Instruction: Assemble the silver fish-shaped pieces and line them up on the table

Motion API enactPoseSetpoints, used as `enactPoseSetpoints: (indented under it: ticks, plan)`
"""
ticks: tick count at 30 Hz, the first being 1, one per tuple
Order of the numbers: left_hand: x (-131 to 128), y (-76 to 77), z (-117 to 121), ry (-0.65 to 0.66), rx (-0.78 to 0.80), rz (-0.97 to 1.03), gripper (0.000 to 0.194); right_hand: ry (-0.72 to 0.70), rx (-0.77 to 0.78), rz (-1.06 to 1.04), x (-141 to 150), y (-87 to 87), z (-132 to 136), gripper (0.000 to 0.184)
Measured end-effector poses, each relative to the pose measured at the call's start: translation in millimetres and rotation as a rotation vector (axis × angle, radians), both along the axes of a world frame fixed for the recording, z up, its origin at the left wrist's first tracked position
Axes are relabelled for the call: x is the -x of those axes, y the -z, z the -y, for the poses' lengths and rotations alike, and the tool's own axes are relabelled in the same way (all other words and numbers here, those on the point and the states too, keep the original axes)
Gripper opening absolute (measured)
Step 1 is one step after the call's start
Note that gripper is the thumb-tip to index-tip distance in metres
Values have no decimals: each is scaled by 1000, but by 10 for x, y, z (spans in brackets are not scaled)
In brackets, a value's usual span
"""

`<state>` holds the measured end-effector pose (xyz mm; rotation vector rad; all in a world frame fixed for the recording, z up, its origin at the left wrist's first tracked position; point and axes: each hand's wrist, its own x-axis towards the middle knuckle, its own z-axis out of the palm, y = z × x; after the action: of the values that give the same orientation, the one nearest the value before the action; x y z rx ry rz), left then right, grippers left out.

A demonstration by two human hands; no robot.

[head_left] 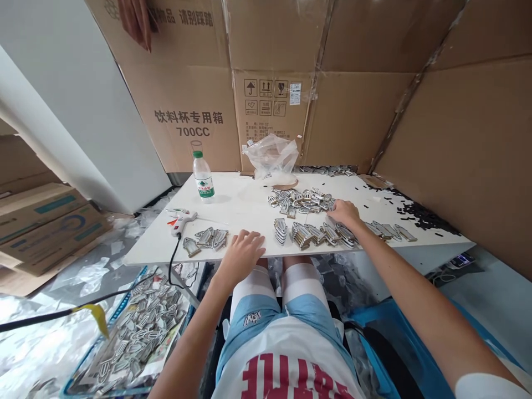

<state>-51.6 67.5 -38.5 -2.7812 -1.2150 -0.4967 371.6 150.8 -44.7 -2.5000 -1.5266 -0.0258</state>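
My left hand lies flat near the front edge of the white table, fingers spread and nothing under them that I can see. To its left is a small group of silvery pointed pieces, and to its right a neat stack of the same pieces. My right hand reaches to the right end of a loose heap of these pieces. Its fingers are bent together at the heap, and whether they grip a piece is hidden. Below that hand runs a row of overlapping pieces.
A glue gun with a black cord and a water bottle stand at left. A clear plastic bag sits at the back. Small black bits lie scattered at right. A blue-rimmed crate of pieces is on the floor, and cardboard walls surround the table.
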Motion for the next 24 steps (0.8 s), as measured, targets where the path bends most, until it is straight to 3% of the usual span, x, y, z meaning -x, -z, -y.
enactPoseSetpoints:
  ticks: [6,13,19,24]
  plan:
    - [-11,-93,8,109,63,22,18,58,-143,12,44,-183,171,30]
    - [-76,-174,17,124,118,18,19,84,-486,14,60,-434,860,26]
    - [-41,-240,47,101,121,12,24,-66,-1115,-474,492,-525,1476,21]
    - [-9,-202,9,11,84,50,23,-201,-1154,-791,1047,-535,1719,25]
